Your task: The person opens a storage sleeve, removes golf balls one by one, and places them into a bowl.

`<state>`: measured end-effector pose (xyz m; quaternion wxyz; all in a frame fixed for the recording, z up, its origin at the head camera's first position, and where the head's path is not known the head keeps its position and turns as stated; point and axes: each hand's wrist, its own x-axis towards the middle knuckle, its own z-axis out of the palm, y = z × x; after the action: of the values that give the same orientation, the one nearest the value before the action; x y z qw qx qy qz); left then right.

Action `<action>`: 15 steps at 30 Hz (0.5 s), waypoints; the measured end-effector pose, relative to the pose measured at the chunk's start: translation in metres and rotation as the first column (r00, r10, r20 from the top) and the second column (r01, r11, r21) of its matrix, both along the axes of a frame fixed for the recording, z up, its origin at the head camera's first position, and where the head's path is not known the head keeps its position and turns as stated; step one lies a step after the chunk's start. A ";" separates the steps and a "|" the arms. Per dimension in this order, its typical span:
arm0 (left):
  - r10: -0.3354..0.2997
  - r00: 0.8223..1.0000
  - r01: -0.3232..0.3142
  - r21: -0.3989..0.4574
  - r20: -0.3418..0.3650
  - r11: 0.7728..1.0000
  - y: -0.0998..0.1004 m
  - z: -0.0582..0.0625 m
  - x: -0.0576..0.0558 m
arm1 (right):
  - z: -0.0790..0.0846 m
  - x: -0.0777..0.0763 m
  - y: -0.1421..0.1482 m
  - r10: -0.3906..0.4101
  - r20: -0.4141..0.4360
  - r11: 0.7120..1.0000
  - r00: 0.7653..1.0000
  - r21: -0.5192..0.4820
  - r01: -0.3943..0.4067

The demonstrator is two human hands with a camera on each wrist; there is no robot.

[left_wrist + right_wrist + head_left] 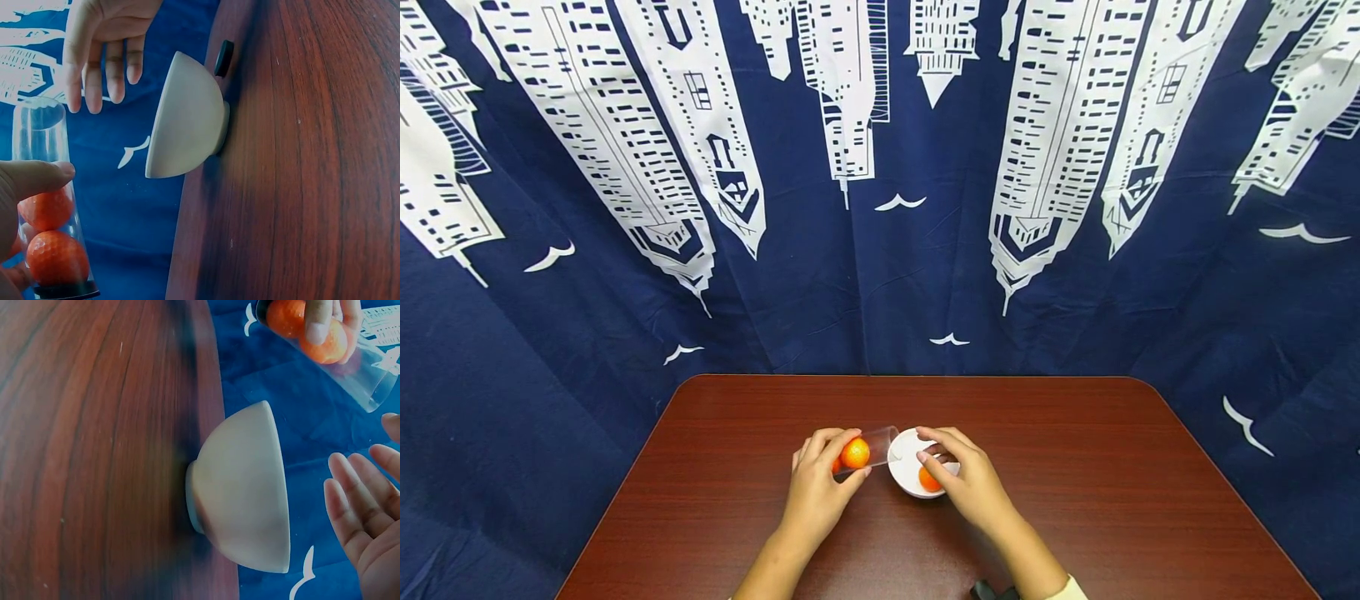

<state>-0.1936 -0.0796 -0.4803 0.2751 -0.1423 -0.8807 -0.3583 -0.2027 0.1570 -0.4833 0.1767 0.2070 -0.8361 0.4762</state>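
In the head view my left hand (822,479) grips a clear plastic tube (878,446) that lies tilted, its open end toward the bowl. Two orange dimpled balls sit in the tube's lower part; the end one (57,257) rests by the black base (65,290). A white bowl (904,475) stands on the table with an orange ball (929,478) inside, partly hidden by my right hand (973,483). That hand hovers over the bowl, fingers spread and loosely bent, holding nothing. From the wrist views the bowl's inside is hidden.
The reddish-brown wooden table (737,500) has rounded far corners. A small black disc-like object (224,58) is beyond the bowl in the left wrist view. Behind the table hangs a blue cloth (850,292) printed with white buildings and birds. A dark object (992,590) is at the near edge.
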 end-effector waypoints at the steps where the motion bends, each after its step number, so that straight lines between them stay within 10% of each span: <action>1: 0.001 1.000 -0.001 -0.014 -0.012 1.000 0.000 0.000 0.000 | 0.000 0.001 0.000 0.004 0.009 1.000 1.000 -0.007 -0.004; 15: -0.040 0.983 -0.001 -0.224 -0.180 0.975 0.002 -0.001 0.001 | -0.002 0.010 -0.002 0.144 0.098 0.986 0.985 -0.094 -0.135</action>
<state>-0.1930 -0.0779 -0.4813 0.3336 -0.2133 -0.8849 -0.2454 -0.1932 0.1546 -0.4853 0.1077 0.2322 -0.8061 0.5335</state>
